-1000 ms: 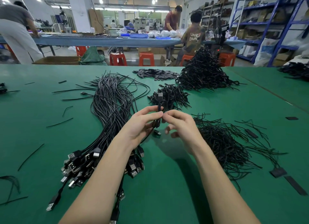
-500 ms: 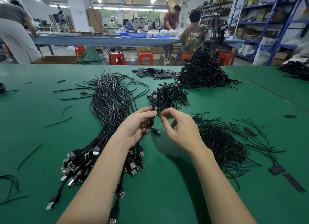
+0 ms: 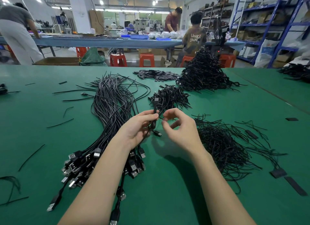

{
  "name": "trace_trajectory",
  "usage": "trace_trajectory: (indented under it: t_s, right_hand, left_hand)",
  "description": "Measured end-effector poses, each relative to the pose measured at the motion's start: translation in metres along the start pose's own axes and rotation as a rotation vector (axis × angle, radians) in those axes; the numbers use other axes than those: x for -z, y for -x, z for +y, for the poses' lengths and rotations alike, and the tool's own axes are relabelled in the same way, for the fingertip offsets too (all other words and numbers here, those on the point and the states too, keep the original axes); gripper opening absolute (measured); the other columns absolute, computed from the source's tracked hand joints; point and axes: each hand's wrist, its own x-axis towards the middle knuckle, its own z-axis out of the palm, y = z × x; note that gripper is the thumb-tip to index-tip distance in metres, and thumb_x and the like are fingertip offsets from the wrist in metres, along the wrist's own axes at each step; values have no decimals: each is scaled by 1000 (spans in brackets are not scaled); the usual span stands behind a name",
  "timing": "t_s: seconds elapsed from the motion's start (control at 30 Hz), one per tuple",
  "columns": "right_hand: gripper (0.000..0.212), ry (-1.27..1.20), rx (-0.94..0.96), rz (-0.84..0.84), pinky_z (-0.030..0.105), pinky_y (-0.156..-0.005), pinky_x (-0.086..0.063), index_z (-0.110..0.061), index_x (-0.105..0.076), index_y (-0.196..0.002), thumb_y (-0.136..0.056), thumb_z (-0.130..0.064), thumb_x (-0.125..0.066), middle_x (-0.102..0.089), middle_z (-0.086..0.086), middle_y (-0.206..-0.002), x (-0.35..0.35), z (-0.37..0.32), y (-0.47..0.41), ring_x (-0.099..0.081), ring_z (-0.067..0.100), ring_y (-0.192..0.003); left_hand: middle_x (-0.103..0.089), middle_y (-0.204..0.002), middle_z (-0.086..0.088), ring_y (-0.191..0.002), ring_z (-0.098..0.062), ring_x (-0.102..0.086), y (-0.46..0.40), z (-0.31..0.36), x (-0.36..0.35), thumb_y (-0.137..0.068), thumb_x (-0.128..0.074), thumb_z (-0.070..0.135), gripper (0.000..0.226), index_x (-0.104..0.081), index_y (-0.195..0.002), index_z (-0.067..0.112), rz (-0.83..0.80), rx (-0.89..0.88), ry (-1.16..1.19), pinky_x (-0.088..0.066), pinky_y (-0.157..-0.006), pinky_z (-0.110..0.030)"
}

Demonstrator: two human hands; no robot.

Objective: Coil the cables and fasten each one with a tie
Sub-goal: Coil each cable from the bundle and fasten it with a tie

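Coiled cable (image 3: 155,119) gripped in left hand (image 3: 137,130), right hand (image 3: 179,129) pinching its tie (image 3: 163,118), above bare green table (image 3: 167,182).

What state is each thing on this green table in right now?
Coiled cable: looped, gripped by left hand.
Right hand: pinching a thin tie at the coil.
Uncoiled cables: one long loose bundle.
Loose ties: tangled heap.
Finished coils: small pile.
Far pile: heaped high.

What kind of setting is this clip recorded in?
Most likely a small cable-assembly workshop: a big bundle of loose USB cables on a green worktable, a heap of already coiled cables, and blue storage shelving behind other workers at a long bench.
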Motion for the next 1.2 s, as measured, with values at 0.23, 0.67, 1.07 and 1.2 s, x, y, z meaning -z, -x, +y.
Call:
trace_trajectory:
  t_s: [0.23,0.67,1.07,1.2]
  right_hand:
    - [12,-1,-3,65,21,-58,-49,-26,-74,-83,-94,-30,-72,-71,-15,-73,-7,3,2,-61,5,-60]
    - [28,-442,-708,-108,24,-56,-41,-21,-76,-86,-95,-45,-67,-76,-9,-79,-5,10,-1,-56,8,-56]
    - [21,52,-470,-73,26,-68,-49,-31,-70,-80,-91,-48,-65,-68,-16,-75,-5,31,0,-65,6,-76]
    - [22,77,-467,-114,26,-66,-47,-30,-69,-80,-91,-48,-64,-68,-17,-75,-5,30,0,-65,4,-76]
  left_hand:
    - [-68,-70,9,-57,-4,-52,-3,-2,3,-86,-72,17,20,-75,-105,23,-27,3,-18,-32,-51,-21]
    - [-77,-93,0,-86,-13,-70,-16,-5,-3,-81,-82,30,22,-65,-93,23,288,-257,-317,-50,-81,-33]
    - [-62,-128,-9,-108,-23,-63,-144,69,-60,-95,-66,25,33,-64,-123,8,213,-193,-637,-51,-102,-37]
    - [-60,-133,-9,-116,-23,-59,-149,57,-58,-98,-60,22,29,-66,-126,16,231,-226,-860,-49,-100,-30]
